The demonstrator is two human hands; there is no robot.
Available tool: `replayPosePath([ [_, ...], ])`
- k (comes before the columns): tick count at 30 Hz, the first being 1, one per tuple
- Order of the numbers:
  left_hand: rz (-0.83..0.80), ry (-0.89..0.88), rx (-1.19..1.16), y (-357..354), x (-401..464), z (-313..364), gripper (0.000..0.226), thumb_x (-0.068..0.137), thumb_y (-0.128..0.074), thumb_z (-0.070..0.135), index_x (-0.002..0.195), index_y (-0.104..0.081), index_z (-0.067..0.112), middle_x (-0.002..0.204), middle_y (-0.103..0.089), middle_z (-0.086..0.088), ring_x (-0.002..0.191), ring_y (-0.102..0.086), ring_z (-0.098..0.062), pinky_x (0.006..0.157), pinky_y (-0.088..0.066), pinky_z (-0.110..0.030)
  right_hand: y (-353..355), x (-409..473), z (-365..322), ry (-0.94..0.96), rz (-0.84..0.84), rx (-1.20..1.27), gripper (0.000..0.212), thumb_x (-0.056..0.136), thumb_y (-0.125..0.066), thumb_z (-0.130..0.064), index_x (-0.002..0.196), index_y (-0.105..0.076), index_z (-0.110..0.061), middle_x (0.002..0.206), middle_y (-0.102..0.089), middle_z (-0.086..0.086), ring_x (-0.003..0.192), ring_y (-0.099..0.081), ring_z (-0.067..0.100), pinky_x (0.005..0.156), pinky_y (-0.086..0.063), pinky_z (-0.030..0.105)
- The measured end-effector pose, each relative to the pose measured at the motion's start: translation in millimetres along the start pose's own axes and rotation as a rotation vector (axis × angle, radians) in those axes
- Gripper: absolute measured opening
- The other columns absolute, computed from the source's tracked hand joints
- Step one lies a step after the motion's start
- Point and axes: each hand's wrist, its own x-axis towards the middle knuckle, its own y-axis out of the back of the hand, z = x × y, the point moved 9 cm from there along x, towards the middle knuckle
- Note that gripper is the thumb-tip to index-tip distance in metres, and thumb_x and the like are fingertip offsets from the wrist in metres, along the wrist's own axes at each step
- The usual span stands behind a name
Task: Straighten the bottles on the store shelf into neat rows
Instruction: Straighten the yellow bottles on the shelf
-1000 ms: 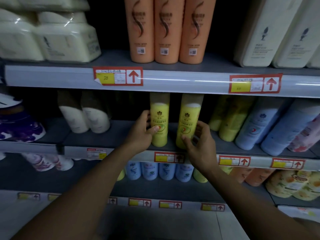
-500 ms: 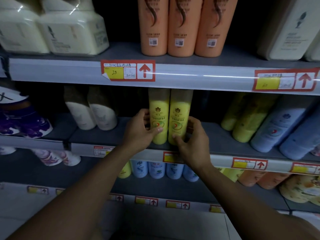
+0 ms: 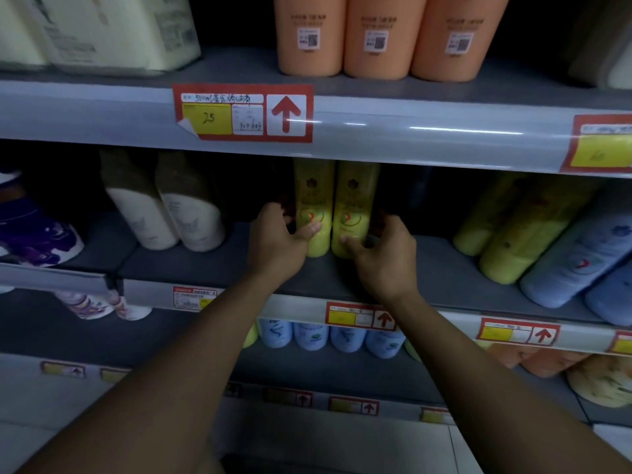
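Both hands cup a pair of yellow bottles: left hand [image 3: 277, 240] wraps the left yellow bottle [image 3: 313, 208], thumb across its front; right hand [image 3: 384, 255] does likewise w/ the right yellow bottle [image 3: 355, 208]. Bottles stand upright, touching side by side, set back on the middle shelf [image 3: 342, 278], tops hidden behind the upper shelf's rail [image 3: 410, 131]. Risk, as a judgement: squeezing low could tip them backward into dark space behind. Open shelf lies either side; white bottles [image 3: 167, 213] at left & leaning yellow and blue bottles [image 3: 533, 234] at right sit well apart.
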Motion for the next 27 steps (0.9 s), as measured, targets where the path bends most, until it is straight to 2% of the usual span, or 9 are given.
replayPosePath([
  [2, 0.031, 0.007, -0.02, -0.2, 0.3, 0.7, 0.037, 0.083, -0.084, 0.023, 0.104, -0.053, 0.022, 0.106, -0.063, 0.008, 0.101, -0.063, -0.007, 0.086, -0.05, -0.026, -3.7, 4.2, 3.1, -0.001, 0.005, -0.049, 0.059, 0.077, -0.082, -0.049, 0.121, -0.063, -0.015, 0.117, -0.07, 0.008, 0.111, -0.068, 0.025, 0.094, -0.058, 0.048],
  [4, 0.054, -0.001, -0.024, -0.7, 2.3, -2.9, 0.032, 0.082, -0.086, 0.026, 0.1, -0.061, 0.019, 0.103, -0.068, 0.006, 0.096, -0.067, -0.007, 0.08, -0.052, -0.024, -5.1, 6.6, 5.1, 0.006, 0.016, -0.077, 0.062, 0.077, -0.08, -0.053, 0.122, -0.063, -0.014, 0.116, -0.07, 0.01, 0.11, -0.067, 0.028, 0.093, -0.058, 0.048],
  [7, 0.044, 0.02, -0.059, -2.5, 6.1, -13.4, 0.03, 0.079, -0.088, 0.023, 0.1, -0.072, 0.008, 0.102, -0.077, -0.001, 0.092, -0.073, -0.008, 0.082, -0.061, -0.029, -4.5, 8.5, 7.5, 0.003, 0.027, -0.101, 0.059, 0.08, -0.084, -0.048, 0.12, -0.065, -0.01, 0.115, -0.071, 0.012, 0.109, -0.067, 0.03, 0.092, -0.057, 0.048],
  [10, 0.011, 0.026, -0.096, -5.1, 8.2, -17.8, 0.026, 0.078, -0.088, 0.017, 0.101, -0.076, 0.011, 0.101, -0.079, -0.003, 0.093, -0.076, -0.008, 0.087, -0.062, -0.035, -3.7, 8.2, 7.4, -0.008, 0.033, -0.109, 0.061, 0.08, -0.084, -0.048, 0.121, -0.067, -0.007, 0.115, -0.072, 0.013, 0.11, -0.068, 0.03, 0.092, -0.057, 0.047],
  [13, 0.0, 0.056, -0.126, -6.6, 7.8, -20.9, 0.039, 0.075, -0.09, 0.026, 0.107, -0.075, 0.009, 0.105, -0.079, -0.003, 0.097, -0.076, -0.01, 0.091, -0.061, -0.041, -2.0, 5.6, 2.2, -0.016, 0.047, -0.105, 0.061, 0.082, -0.085, -0.046, 0.125, -0.067, -0.007, 0.119, -0.072, 0.013, 0.113, -0.067, 0.029, 0.094, -0.057, 0.047],
  [16, 0.016, 0.059, -0.121, -7.9, 8.6, -23.8, 0.064, 0.064, -0.086, 0.05, 0.112, -0.073, 0.011, 0.11, -0.078, -0.002, 0.102, -0.074, -0.012, 0.092, -0.061, -0.04, -1.1, 4.2, -1.9, -0.029, 0.065, -0.108, 0.058, 0.082, -0.085, -0.045, 0.123, -0.068, -0.008, 0.119, -0.072, 0.013, 0.112, -0.068, 0.029, 0.093, -0.057, 0.044],
  [20, 0.033, 0.076, -0.108, -8.6, 7.8, -22.2, 0.046, 0.079, -0.088, 0.025, 0.115, -0.07, 0.005, 0.114, -0.076, -0.006, 0.105, -0.071, -0.014, 0.089, -0.058, -0.03, -2.8, 7.2, -0.2, -0.063, 0.063, -0.1, 0.051, 0.081, -0.086, -0.043, 0.114, -0.073, -0.006, 0.111, -0.075, 0.012, 0.106, -0.07, 0.029, 0.086, -0.056, 0.036],
  [24, 0.064, 0.078, -0.083, -8.6, 10.5, -26.3, 0.043, 0.078, -0.089, 0.026, 0.111, -0.072, 0.006, 0.109, -0.077, -0.005, 0.1, -0.073, -0.012, 0.086, -0.06, -0.032, -4.7, 10.0, 2.1, -0.065, 0.061, -0.092, 0.048, 0.082, -0.085, -0.043, 0.111, -0.074, -0.006, 0.109, -0.076, 0.011, 0.104, -0.071, 0.027, 0.086, -0.057, 0.036],
  [27, 0.071, 0.075, -0.064, -8.8, 11.7, -27.5, 0.043, 0.078, -0.089, 0.026, 0.112, -0.071, 0.005, 0.11, -0.076, -0.004, 0.1, -0.071, -0.012, 0.082, -0.057, -0.027, -5.1, 10.8, 3.7, -0.063, 0.055, -0.097, 0.052, 0.082, -0.084, -0.046, 0.113, -0.073, -0.007, 0.11, -0.076, 0.01, 0.104, -0.071, 0.027, 0.086, -0.058, 0.038],
])
